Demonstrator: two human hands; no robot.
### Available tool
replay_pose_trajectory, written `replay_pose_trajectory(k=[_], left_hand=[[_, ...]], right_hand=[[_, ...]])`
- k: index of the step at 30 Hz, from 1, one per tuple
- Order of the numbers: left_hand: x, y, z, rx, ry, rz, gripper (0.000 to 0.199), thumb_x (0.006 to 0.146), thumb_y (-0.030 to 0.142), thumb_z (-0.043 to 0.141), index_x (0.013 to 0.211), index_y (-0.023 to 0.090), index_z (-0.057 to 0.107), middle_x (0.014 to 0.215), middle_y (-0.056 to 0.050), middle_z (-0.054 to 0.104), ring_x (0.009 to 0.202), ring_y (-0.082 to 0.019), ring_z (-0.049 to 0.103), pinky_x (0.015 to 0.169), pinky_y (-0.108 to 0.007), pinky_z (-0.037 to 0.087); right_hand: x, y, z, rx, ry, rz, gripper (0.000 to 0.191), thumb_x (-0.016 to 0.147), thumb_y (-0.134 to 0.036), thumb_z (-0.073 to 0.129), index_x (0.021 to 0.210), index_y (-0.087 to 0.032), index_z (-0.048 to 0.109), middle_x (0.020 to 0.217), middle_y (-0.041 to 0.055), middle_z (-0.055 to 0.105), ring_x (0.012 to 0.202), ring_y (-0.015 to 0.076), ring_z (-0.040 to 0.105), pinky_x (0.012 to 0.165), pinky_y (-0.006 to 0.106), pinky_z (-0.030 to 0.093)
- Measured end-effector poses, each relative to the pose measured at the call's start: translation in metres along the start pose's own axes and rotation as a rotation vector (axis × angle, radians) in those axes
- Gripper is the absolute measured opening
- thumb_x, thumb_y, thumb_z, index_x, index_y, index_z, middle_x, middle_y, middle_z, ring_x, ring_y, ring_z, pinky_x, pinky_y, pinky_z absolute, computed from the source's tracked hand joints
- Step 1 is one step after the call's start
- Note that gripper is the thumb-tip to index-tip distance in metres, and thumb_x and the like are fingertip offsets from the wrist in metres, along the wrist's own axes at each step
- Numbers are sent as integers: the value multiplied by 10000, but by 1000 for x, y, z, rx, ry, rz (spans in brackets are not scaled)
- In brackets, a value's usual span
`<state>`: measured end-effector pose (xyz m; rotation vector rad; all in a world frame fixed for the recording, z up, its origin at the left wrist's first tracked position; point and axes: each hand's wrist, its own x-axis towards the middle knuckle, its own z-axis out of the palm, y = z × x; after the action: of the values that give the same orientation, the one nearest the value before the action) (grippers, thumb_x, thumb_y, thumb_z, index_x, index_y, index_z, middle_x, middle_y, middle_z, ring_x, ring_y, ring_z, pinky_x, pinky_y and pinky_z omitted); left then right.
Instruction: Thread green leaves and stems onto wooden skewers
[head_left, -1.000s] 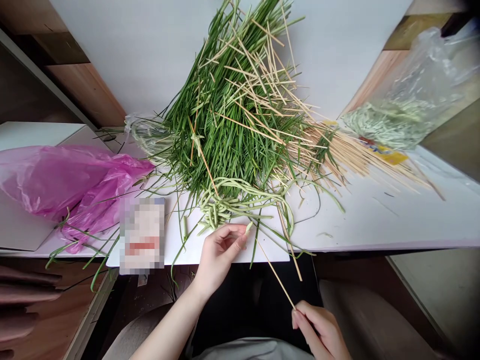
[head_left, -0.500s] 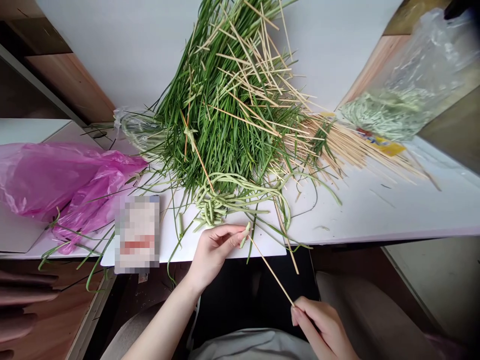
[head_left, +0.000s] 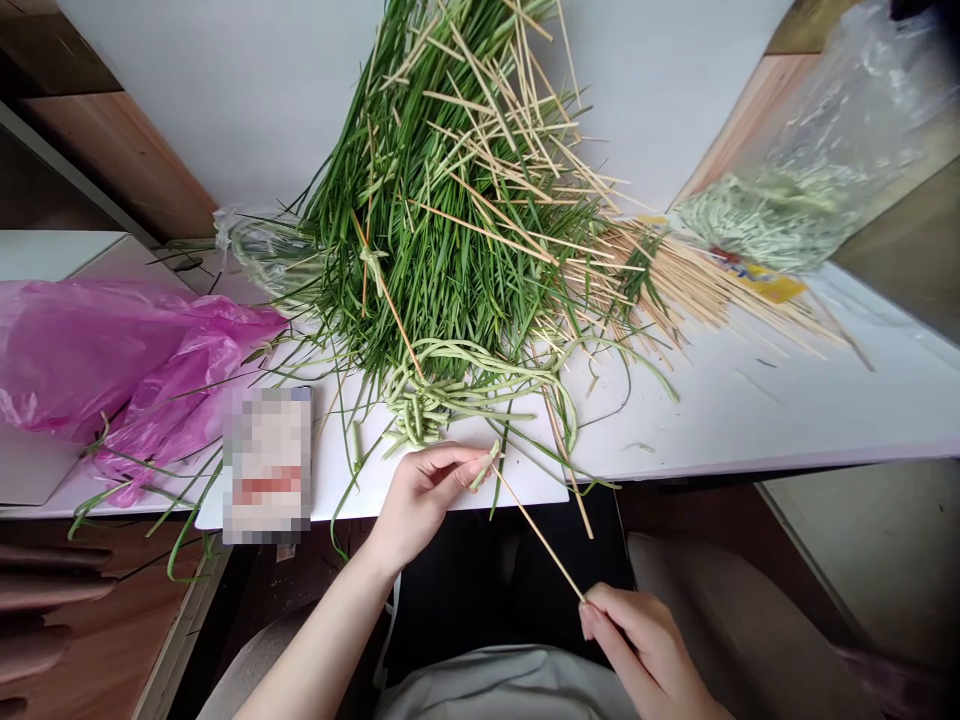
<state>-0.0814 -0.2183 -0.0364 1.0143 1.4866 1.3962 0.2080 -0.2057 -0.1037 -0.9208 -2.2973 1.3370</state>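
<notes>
Between thumb and fingers, my left hand (head_left: 420, 500) pinches a short piece of long bean (head_left: 486, 466) over the table's front edge. My right hand (head_left: 637, 635), lower right, grips the rear end of a bamboo skewer (head_left: 541, 536). The skewer slants up left, its far end at the bean piece; whether it has pierced the bean I cannot tell. Just beyond my left hand lie cut bean pieces (head_left: 416, 418) and uncut long beans (head_left: 480, 360). One skewer with bean pieces across it (head_left: 373, 262) leans on the greens.
A tall heap of chive-like greens (head_left: 450, 240) with loose skewers covers the middle. More skewers (head_left: 705, 285) lie right of it. A pink plastic bag (head_left: 135, 350) and a blurred-out rectangular object (head_left: 268, 465) are on the left. A clear bag of pale green strands (head_left: 772, 215) stands far right.
The whole view has shifted slightly left and up. Both hands keep their grips, and the bean piece is tilted a little more against the skewer's end.
</notes>
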Motion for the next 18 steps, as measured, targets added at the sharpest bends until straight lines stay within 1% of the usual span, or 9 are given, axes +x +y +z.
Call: replay_pose_trajectory(k=[6, 10, 14, 18], left_hand=[[1, 1, -2, 43, -43, 17, 193, 891, 330, 728, 963, 186, 834, 953, -80, 805, 893, -203, 709, 833, -264, 527], [1, 2, -2, 45, -51, 13, 207, 888, 342, 729, 965, 178, 831, 926, -82, 797, 878, -200, 695, 822, -263, 516], [-1, 3, 1, 33, -40, -18, 235, 880, 374, 731, 921, 162, 825, 864, -80, 778, 816, -188, 661, 763, -256, 494], [-4, 6, 5, -29, -48, -55, 277, 860, 412, 746, 871, 144, 813, 780, -63, 731, 722, -159, 595, 687, -249, 452]], right_hand=[[0, 7, 0, -27, -9, -7, 357, 1085, -308, 389, 741, -226, 439, 648, -44, 433, 574, 126, 467, 591, 249, 358], [2, 1, 0, -31, 24, -14, 362, 1089, -298, 370, 737, -229, 421, 638, -49, 409, 555, 121, 441, 567, 244, 347], [6, -5, 1, -20, 57, -90, 380, 1090, -300, 352, 724, -231, 422, 603, -51, 438, 512, 113, 463, 536, 226, 370], [8, -13, 2, -37, 116, -91, 437, 1083, -392, 381, 689, -231, 481, 561, -33, 501, 466, 123, 495, 491, 214, 411]])
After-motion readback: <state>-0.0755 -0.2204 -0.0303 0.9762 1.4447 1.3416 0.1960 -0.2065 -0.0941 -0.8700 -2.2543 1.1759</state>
